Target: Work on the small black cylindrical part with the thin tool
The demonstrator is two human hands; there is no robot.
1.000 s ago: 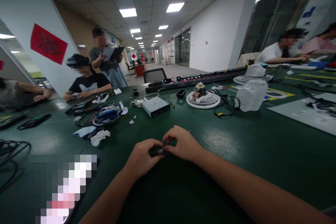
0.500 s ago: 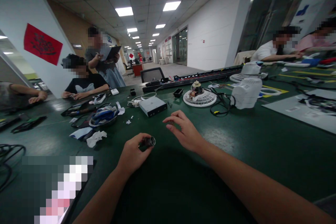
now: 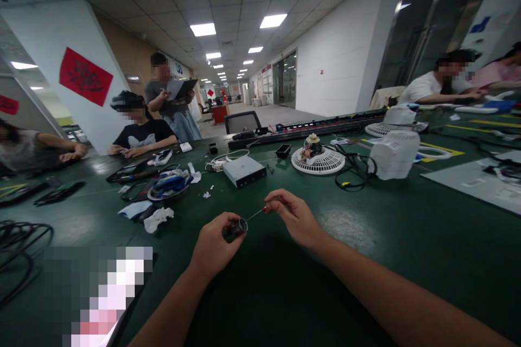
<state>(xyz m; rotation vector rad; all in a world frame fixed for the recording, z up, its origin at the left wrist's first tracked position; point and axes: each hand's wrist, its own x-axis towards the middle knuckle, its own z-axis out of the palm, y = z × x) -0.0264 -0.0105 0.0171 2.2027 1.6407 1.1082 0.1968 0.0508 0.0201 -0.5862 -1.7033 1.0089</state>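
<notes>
My left hand (image 3: pixel 214 244) is closed round a small dark cylindrical part (image 3: pixel 236 226) with a silvery ring at its end, held just above the green table (image 3: pixel 366 238). My right hand (image 3: pixel 295 217) pinches a thin screwdriver (image 3: pixel 262 210) with a reddish handle. Its shaft points left, and the tip reaches the open end of the cylinder. Both hands are low over the table's near middle.
Behind my hands lie a grey box-shaped drive (image 3: pixel 244 170), a white fan grille with a motor (image 3: pixel 317 160), a white fan body (image 3: pixel 394 153), black cables (image 3: pixel 350 173), crumpled tissue (image 3: pixel 158 218) and a bowl of bits (image 3: pixel 169 187). Other people sit along both sides; one stands at the far left.
My hands came apart from the cylinder, my right hand lifted away open, and it now holds a small screwdriver against the part. The left hand kept the cylinder throughout.
</notes>
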